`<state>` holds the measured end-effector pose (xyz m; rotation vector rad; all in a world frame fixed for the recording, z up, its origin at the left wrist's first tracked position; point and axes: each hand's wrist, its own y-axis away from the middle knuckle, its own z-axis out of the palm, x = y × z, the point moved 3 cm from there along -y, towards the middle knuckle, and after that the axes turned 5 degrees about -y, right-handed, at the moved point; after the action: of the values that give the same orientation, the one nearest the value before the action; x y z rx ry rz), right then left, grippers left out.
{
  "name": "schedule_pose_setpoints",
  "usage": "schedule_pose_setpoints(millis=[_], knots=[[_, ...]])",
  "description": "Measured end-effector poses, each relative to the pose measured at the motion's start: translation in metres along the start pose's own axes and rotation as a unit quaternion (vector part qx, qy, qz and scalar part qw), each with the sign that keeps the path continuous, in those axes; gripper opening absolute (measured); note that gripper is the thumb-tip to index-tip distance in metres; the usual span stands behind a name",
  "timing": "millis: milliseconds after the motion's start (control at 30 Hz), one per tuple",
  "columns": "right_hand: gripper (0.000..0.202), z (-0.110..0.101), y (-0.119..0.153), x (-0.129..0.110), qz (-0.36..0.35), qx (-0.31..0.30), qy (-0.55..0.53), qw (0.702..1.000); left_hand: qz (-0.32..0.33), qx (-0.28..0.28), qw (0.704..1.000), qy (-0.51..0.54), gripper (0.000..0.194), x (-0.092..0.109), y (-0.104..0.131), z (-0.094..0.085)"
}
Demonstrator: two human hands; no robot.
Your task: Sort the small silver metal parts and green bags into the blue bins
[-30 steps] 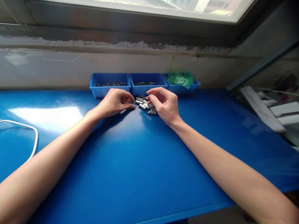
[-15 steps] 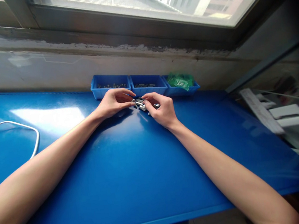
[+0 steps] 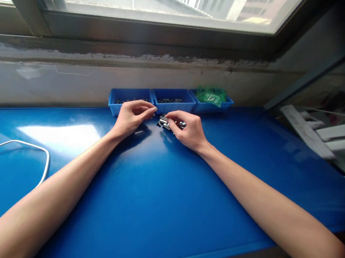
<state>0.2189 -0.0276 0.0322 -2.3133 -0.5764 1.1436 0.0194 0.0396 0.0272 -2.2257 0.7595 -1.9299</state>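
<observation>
**Sorting small metal parts at the window bench: a pile remained**

From the head camera, the only view, both hands met at a small pile of metal parts (image 3: pixel 172 123) on the blue bench (image 3: pixel 155 196), just in front of the middle tray (image 3: pixel 174 104). The left hand (image 3: pixel 132 117) hovered just left of the pile, its fingers (image 3: pixel 151 111) pinched together, though whether a part sat between them I could not tell. The right hand (image 3: pixel 189 129) rested on the pile's right side, fingers curled closed over several pieces.

The middle tray and the left tray (image 3: pixel 129 102) beside it each held only a thin scatter of dark parts; the right tray (image 3: pixel 214 105) carried a green bag (image 3: pixel 210 94). A white cable (image 3: pixel 23 146) lay far left of the trays.

I judged the work partway: some parts were binned, a pile was left loose.
</observation>
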Motion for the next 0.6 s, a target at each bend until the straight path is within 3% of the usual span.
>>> schedule_pose_setpoints(millis=[133,267,367,467,600], knots=[[0.014,0.0,0.0,0.001,0.009,0.001,0.0,1.0,-0.014,0.119,0.992,0.034,0.053,0.002,-0.007,-0.007],[0.013,0.0,0.0,0.001,0.012,-0.003,-0.002,1.0,-0.033,0.133,0.989,0.047,0.063,-0.002,-0.009,-0.008],[0.013,0.0,0.0,0.001,0.011,0.001,0.004,1.0,-0.012,0.103,0.994,0.022,0.061,0.0,-0.007,-0.008],[0.014,-0.001,-0.001,0.002,0.018,0.009,0.004,1.0,0.044,0.042,0.995,-0.079,0.048,0.009,-0.002,-0.008],[0.014,-0.002,-0.001,0.004,0.029,0.024,-0.004,0.999,0.149,-0.096,0.952,-0.248,0.039,0.015,0.007,-0.005]])
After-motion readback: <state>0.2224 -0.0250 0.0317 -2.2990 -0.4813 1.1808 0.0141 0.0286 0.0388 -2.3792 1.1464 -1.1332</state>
